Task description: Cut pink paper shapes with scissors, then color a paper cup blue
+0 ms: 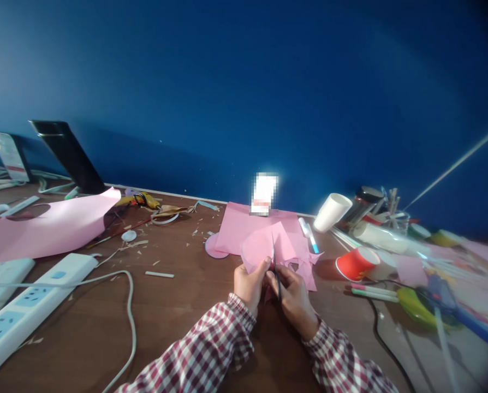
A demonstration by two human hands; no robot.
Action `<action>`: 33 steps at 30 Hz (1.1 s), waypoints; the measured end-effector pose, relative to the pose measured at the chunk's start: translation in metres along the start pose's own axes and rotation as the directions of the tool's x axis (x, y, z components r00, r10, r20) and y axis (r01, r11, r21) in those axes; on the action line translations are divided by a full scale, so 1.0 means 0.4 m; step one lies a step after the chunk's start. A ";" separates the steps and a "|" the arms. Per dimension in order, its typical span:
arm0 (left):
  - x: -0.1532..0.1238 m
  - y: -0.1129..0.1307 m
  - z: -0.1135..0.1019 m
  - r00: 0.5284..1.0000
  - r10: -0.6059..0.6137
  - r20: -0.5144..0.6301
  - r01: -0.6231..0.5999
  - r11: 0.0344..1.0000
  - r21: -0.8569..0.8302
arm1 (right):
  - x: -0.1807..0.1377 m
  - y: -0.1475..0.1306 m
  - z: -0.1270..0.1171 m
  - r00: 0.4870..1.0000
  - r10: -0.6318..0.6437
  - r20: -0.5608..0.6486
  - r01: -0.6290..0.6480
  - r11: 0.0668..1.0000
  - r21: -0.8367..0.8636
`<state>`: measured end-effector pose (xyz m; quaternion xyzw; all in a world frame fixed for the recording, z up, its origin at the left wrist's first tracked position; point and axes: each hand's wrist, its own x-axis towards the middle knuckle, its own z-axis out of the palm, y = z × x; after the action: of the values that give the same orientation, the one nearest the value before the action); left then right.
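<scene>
My left hand (250, 284) pinches a piece of pink paper (254, 248) that has a rounded edge drawn on it. In my right hand (291, 295) is a pair of dark scissors (274, 256), its blades pointing away from me along the pink paper. The fingers of both hands nearly meet at the scissors. Under and behind the hands lies a larger pink sheet (236, 229), with cut pink scraps (307, 267) to the right. A round pink disc (216, 246) rests partly beneath the sheet's left side.
A white cup (332, 212), a red paper cup (356, 263) and a blue-capped marker (309, 234) stand or lie to the right, with cluttered craft items beyond. At left are a white power strip (35, 305), its cable (131, 322) and another pink sheet (64, 226). A blue wall (186, 98) closes the back.
</scene>
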<state>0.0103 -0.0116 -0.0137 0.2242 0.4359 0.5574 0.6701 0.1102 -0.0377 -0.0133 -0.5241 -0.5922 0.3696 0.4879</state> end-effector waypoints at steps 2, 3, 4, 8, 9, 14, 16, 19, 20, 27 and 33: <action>0.001 -0.002 -0.001 1.000 0.008 -0.004 -0.008 1.000 0.003 | 0.000 -0.001 0.001 1.000 0.002 -0.004 -0.002 1.000 -0.001; 0.002 -0.002 -0.002 1.000 0.010 -0.005 -0.010 1.000 0.009 | 0.000 -0.002 0.001 1.000 0.002 -0.008 -0.002 1.000 0.001; 0.002 -0.002 -0.002 1.000 0.011 -0.004 -0.011 1.000 0.015 | 0.000 -0.003 0.001 1.000 0.005 -0.008 -0.005 1.000 0.005; 0.000 0.002 0.000 1.000 0.007 -0.001 -0.007 1.000 0.009 | 0.001 -0.005 0.000 1.000 0.012 -0.007 -0.012 1.000 0.007; -0.002 0.003 0.001 1.000 0.006 -0.002 -0.006 1.000 0.000 | 0.001 -0.004 0.000 1.000 0.011 -0.008 -0.011 1.000 0.003; -0.003 0.006 0.002 1.000 -0.005 0.011 0.005 1.000 -0.006 | -0.001 0.000 -0.001 1.000 0.011 0.000 -0.011 1.000 0.008; 0.000 0.004 -0.001 1.000 0.005 0.006 -0.005 1.000 0.005 | -0.001 0.000 -0.003 1.000 0.010 0.005 -0.010 1.000 0.003; 0.005 0.001 -0.003 1.000 0.008 -0.009 -0.008 1.000 0.020 | -0.001 -0.003 -0.005 1.000 0.006 0.011 -0.006 1.000 0.002; 0.006 0.000 -0.004 1.000 0.004 -0.009 -0.004 1.000 0.021 | -0.001 -0.004 -0.006 1.000 0.008 0.013 -0.008 1.000 0.005; -0.002 0.010 0.001 1.000 0.014 -0.009 -0.014 1.000 0.002 | 0.000 -0.003 -0.009 1.000 0.015 0.027 -0.016 0.999 0.037; -0.004 0.014 0.004 0.999 0.035 -0.030 -0.034 0.999 0.031 | 0.000 0.002 -0.011 1.000 0.006 0.030 -0.006 1.000 0.019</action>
<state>0.0085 -0.0114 -0.0080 0.2333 0.4509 0.5654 0.6501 0.1147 -0.0380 -0.0129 -0.5157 -0.5944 0.3843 0.4828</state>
